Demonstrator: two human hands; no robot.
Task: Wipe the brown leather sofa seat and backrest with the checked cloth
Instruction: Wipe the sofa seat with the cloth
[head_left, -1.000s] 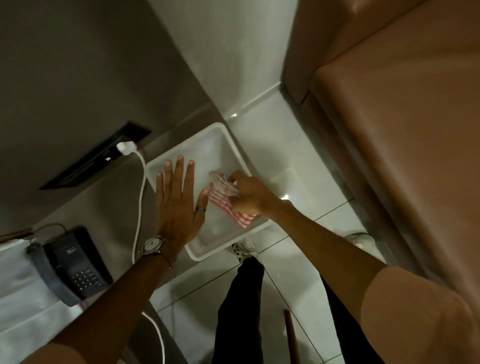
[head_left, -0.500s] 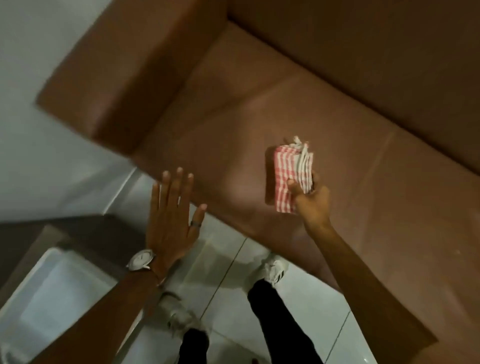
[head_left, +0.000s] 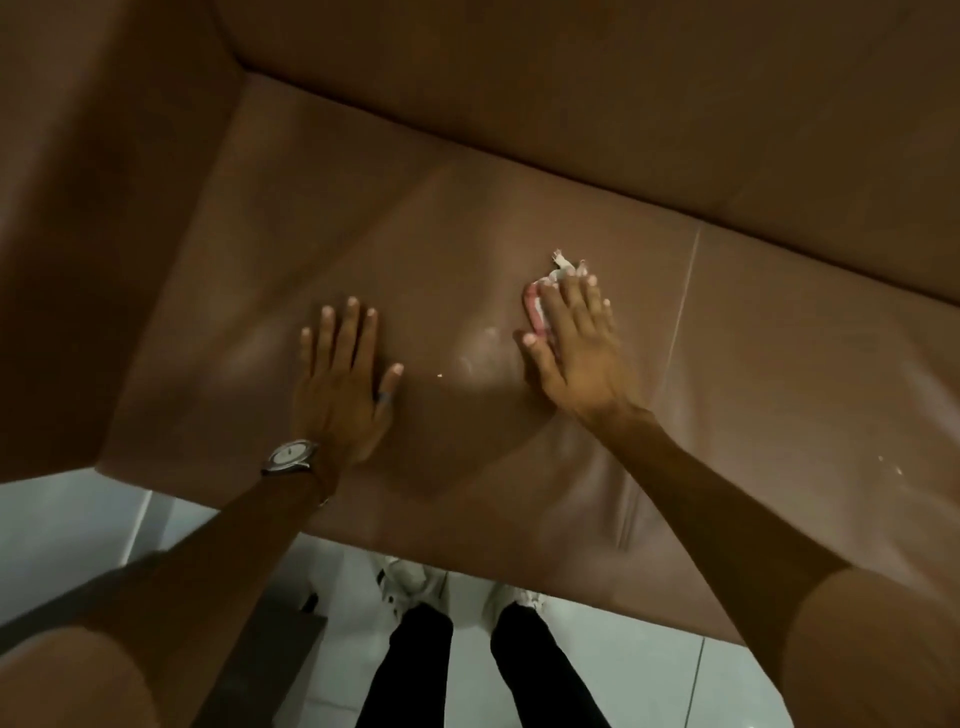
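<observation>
Cloth: the checked cloth lies bunched on the sofa seat, mostly hidden; only a pink-and-white edge peeks out past the fingertips and beside the thumb.
Right hand: the right hand presses flat on the cloth, fingers extended, not curled around it.
Left hand: the left hand rests spread and empty on the seat, well apart from the cloth, a wristwatch on its wrist.
Backrest: the backrest rises beyond both hands.
Below: pale floor tiles.
</observation>
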